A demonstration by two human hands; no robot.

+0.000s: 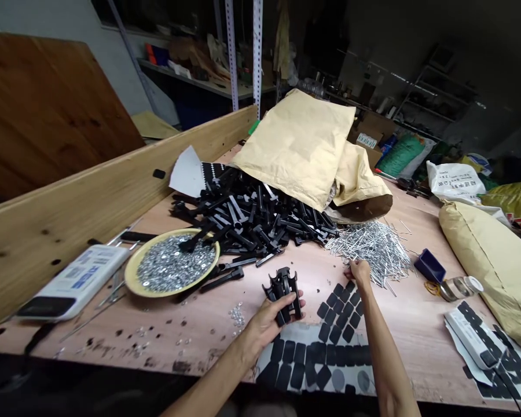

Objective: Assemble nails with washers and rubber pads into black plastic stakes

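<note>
My left hand is closed around a cluster of black plastic parts with curved, hook-like upper ends, held above the table. At the near left edge of a heap of thin silver metal pins is my right hand. Its fingers are pinched together, and what lies between them is too small to make out. Behind my hands spreads a big pile of black plastic pieces. Flat black pads lie in rows between my forearms, partly on a pale sheet.
A yellow bowl of small metal bits stands left, beside a white device. Paper sacks rest on the black pile. Right are a dark blue box, a jar and another sack. A wooden board edges the table.
</note>
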